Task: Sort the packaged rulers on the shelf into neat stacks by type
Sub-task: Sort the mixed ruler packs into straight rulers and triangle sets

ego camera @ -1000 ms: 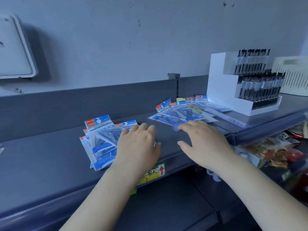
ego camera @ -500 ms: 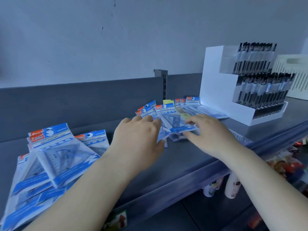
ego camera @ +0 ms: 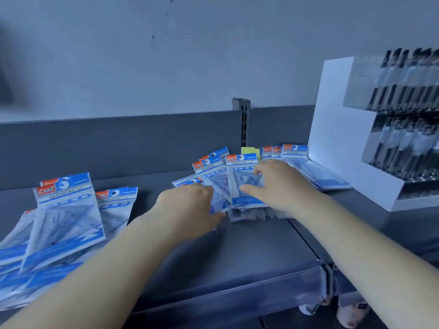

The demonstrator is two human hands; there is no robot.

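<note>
Blue-and-white packs of geometric rulers lie fanned in a middle pile [ego camera: 215, 170] on the grey shelf [ego camera: 249, 252]. My left hand [ego camera: 190, 210] grips the pile's left side, fingers on top and thumb under a pack's lower edge. My right hand [ego camera: 278, 186] pinches the front pack [ego camera: 242, 162] between curled fingers and thumb. A larger loose pile of the same kind of pack [ego camera: 64, 210] sprawls at the left. Longer flat ruler packs [ego camera: 316, 172] lie at the back right. Darker packs [ego camera: 247, 213] peek out beneath the middle pile.
A white tiered display of black pens [ego camera: 392, 129] stands on the shelf at the right. A dark back panel [ego camera: 118, 148] with a slotted upright [ego camera: 243, 122] closes the rear. Goods show on the lower shelf [ego camera: 349, 314] under the front edge.
The view has closed in and shifted right. Both hands have reached further onto the middle pile; the right hand now has its fingers and thumb on the front pack.
</note>
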